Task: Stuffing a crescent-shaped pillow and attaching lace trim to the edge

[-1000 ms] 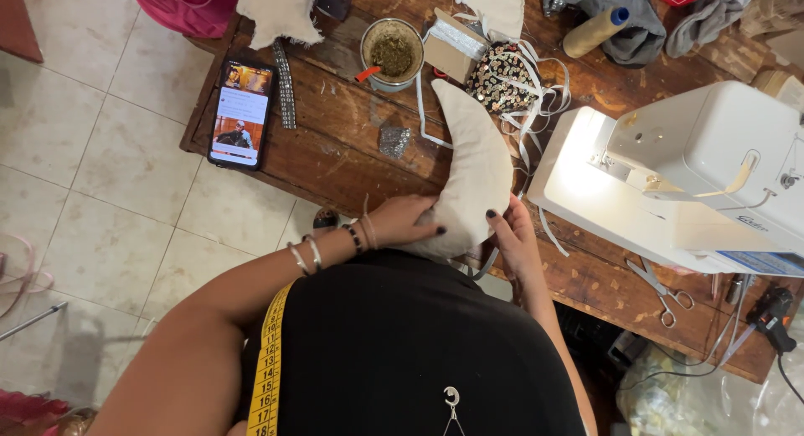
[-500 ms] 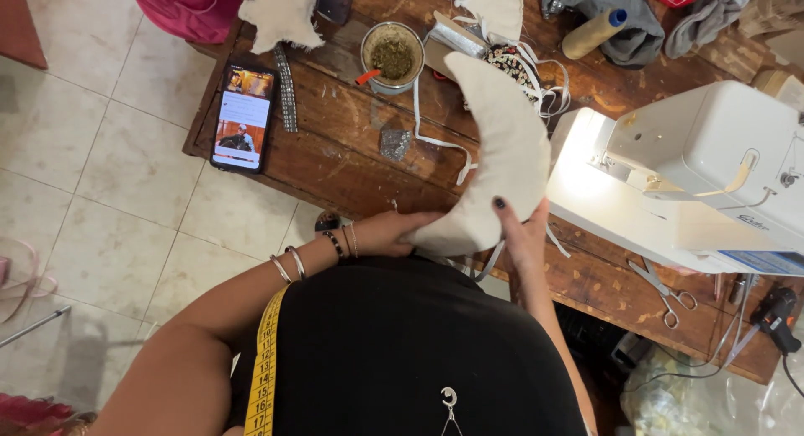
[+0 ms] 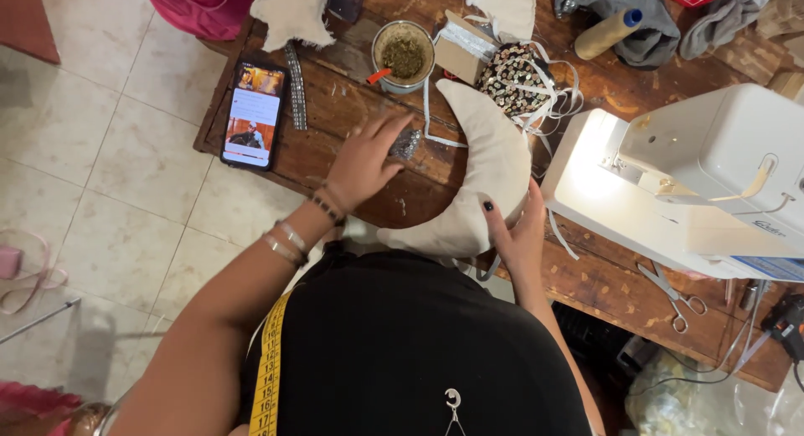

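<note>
While the wooden table spreads beneath both hands, a white sewing machine stands just beyond the right hand, to its right. That hand grips the lower edge of a cream crescent-shaped cushion, thumb on top, fingers underneath. The cushion curves up and away from it. The left hand lies left of the cushion, fingers closed on a small glittery silver piece. A phone rests further left of that hand, a tin cup just past its fingertips.
</note>
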